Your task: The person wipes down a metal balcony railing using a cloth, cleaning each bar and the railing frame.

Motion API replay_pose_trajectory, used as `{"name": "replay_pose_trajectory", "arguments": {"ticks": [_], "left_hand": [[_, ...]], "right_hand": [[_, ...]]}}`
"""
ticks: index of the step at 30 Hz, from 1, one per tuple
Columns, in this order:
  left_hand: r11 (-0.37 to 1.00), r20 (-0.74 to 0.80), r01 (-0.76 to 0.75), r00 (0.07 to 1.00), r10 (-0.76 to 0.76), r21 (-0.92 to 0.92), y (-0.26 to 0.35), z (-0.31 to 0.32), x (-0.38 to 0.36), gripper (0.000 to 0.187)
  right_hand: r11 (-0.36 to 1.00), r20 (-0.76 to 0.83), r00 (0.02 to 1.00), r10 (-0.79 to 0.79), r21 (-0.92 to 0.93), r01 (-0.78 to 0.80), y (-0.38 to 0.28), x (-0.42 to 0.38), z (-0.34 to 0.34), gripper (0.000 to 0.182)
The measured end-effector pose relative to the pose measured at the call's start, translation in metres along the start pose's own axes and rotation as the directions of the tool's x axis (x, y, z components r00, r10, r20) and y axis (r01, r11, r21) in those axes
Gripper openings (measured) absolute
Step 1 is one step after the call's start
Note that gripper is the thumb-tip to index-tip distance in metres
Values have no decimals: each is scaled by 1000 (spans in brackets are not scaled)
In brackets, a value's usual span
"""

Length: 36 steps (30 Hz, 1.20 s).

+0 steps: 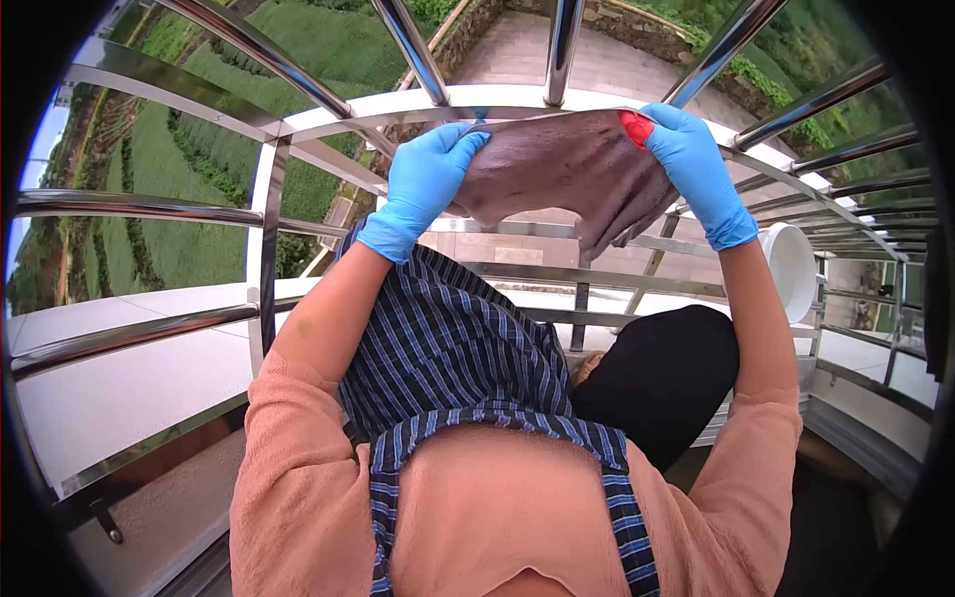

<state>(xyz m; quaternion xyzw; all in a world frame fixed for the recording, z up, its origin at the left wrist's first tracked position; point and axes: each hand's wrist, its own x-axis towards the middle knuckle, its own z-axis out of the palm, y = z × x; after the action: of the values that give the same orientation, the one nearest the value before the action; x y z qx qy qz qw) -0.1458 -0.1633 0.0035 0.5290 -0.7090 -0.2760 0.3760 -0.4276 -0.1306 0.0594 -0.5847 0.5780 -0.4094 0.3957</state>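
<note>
A damp-looking brownish-purple cloth [547, 164] is stretched between my hands in front of the railing. My left hand [428, 179], in a blue glove, pinches its upper left corner. The upper right end is gripped by my right hand [694, 164], gloved the same way. A small red piece [637, 127] shows at that right corner by my fingers; I cannot make out what it is. Something small and blue sits just above the left fingertips. Folds of the cloth hang lower on the right than in the middle.
A metal railing [557, 60] with shiny bars curves around the front and sides. A white bucket [791, 269] is at the right, beyond my forearm. Below me are a striped apron [448, 338] and a dark-clad knee [662, 373]. Beyond the bars lie paving and greenery.
</note>
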Motion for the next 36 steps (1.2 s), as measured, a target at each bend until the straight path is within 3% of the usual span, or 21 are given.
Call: {"name": "replay_pose_trajectory", "arguments": {"ticks": [1, 3, 5, 7, 10, 11, 14, 15, 18, 19, 23, 26, 27, 30, 32, 34, 35, 36], "left_hand": [[994, 144, 69, 986, -81, 85, -4, -1, 0, 31], [995, 230, 58, 970, -75, 80, -9, 4, -1, 31], [993, 311, 20, 949, -55, 114, -11, 9, -2, 35], [996, 340, 74, 936, -85, 47, -3, 15, -6, 37], [974, 337, 189, 931, -136, -128, 15, 16, -6, 40], [956, 348, 232, 924, -159, -180, 21, 16, -5, 40], [921, 376, 262, 915, -143, -288, 25, 24, 1, 41], [902, 365, 260, 922, -127, -343, 24, 31, 3, 42], [870, 379, 304, 913, -151, -387, 27, 42, 22, 44], [863, 395, 332, 902, -173, -380, 29, 44, 24, 45], [960, 225, 165, 968, -113, -226, 34, 52, 16, 49], [983, 230, 161, 963, -138, -84, 31, 61, 9, 53], [991, 193, 114, 976, -99, -68, 28, 65, 1, 57], [977, 247, 61, 963, -112, 205, 23, 63, -12, 56], [968, 303, 30, 947, -107, 248, 13, 69, -19, 57], [965, 347, 34, 929, -127, 261, 12, 72, -27, 57], [959, 386, 41, 910, -152, 280, 13, 71, -31, 56], [953, 422, 44, 890, -174, 298, 14, 69, -34, 55]], "right_hand": [[969, -15, 1000, -6, -247, 2, -15, 9, 3, 29], [868, -42, 997, -62, -496, 33, -28, 34, 17, 27], [732, -67, 991, -118, -680, 41, -33, 57, 36, 27], [586, -86, 982, -167, -810, 28, -22, 75, 55, 29], [492, 53, 994, -100, -865, 96, -11, 104, 59, 25], [544, 59, 980, -188, -825, 154, -16, 102, 60, 24], [413, 126, 989, -82, -899, 148, 21, 155, 64, 25], [393, 186, 966, -181, -886, 245, 27, 165, 68, 26], [322, 295, 942, -158, -887, 332, 16, 175, 73, 28], [353, 288, 932, -221, -867, 352, 31, 183, 72, 30], [461, 296, 948, -115, -830, 315, 57, 204, 68, 32], [509, 337, 939, -61, -799, 320, 47, 198, 71, 33], [450, 381, 920, -91, -808, 379, 54, 205, 73, 33], [541, 419, 905, -78, -745, 391, 62, 200, 67, 32], [584, 418, 904, -86, -714, 386, 51, 185, 63, 32], [552, 284, 955, -84, -785, 281, 20, 153, 58, 32], [572, 142, 987, -81, -804, 163, 1, 132, 61, 34], [556, 109, 987, -121, -816, 158, -13, 112, 63, 34]]}}
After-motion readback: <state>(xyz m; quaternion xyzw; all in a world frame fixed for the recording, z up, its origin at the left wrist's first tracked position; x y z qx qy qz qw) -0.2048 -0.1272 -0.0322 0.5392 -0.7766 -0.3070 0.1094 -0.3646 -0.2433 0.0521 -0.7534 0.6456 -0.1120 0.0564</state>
